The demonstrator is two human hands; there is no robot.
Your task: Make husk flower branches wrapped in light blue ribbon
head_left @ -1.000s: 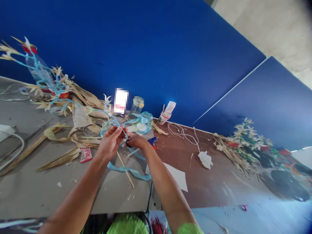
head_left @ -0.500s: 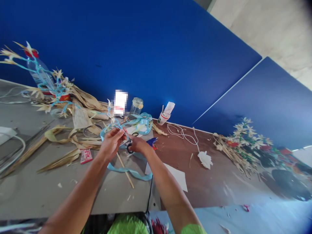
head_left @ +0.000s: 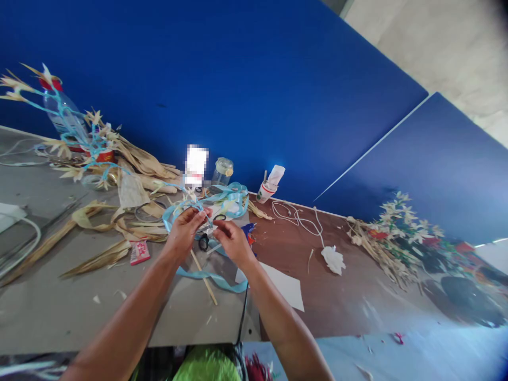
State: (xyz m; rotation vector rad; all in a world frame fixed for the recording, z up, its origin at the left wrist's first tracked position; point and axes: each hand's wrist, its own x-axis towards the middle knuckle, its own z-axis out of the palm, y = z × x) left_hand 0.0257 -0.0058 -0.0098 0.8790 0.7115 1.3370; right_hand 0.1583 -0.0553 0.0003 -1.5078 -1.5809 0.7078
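Observation:
My left hand (head_left: 186, 228) is closed in a pinch on a thin stem (head_left: 204, 208) wrapped in light blue ribbon, with pale husk petals by it. Just to its right, my right hand (head_left: 234, 244) has its fingertips drawn together; whatever they pinch is too small to make out. A small gap separates the hands. Between and below them lie scissors (head_left: 203, 242) with black handles, partly hidden. Light blue ribbon (head_left: 236, 196) is heaped behind the hands, and a loose length (head_left: 214, 279) curves across the table in front. A thin wooden stick (head_left: 205, 280) lies under my left wrist.
Dried corn husks (head_left: 138, 164) and a bottle (head_left: 65, 114) with blue-stemmed flowers stand at the left. Nearby are a red packet (head_left: 139, 252), a jar (head_left: 223, 172), a paper cup (head_left: 265, 190), a white cable (head_left: 297, 217) and white paper (head_left: 286, 286). More flowers (head_left: 397, 217) stand right.
My right hand has moved slightly right and down, away from my left hand, and its fingers have come off the scissors. My left hand stays nearly in place on the stem.

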